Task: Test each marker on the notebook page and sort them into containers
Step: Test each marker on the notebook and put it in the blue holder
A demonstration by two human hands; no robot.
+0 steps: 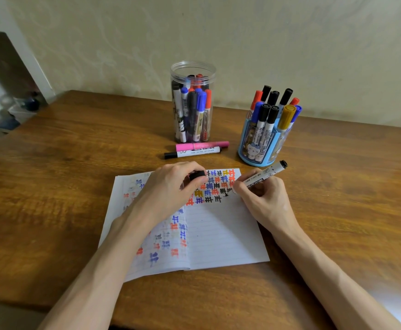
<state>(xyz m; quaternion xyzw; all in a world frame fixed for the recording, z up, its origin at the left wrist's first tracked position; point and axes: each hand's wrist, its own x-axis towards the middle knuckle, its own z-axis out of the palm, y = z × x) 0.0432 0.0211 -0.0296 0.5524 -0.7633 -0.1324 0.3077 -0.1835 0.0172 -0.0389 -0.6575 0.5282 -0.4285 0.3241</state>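
An open lined notebook (221, 232) lies on the wooden table, its upper right page filled with coloured test marks. My right hand (261, 196) grips a white marker with black ends (264, 176), its tip touching the page beside the black marks. My left hand (171, 186) rests on the notebook and pinches a black cap (197, 175). A clear plastic jar (193, 101) behind the notebook holds several markers. A blue pen holder (261, 141) at the right holds several more. A pink marker (202, 146) and a black-capped white marker (192, 152) lie in front of the jar.
The wooden table (63, 177) meets a pale wall at the back. A white shelf unit (11, 67) with blurred items stands off the table's left edge.
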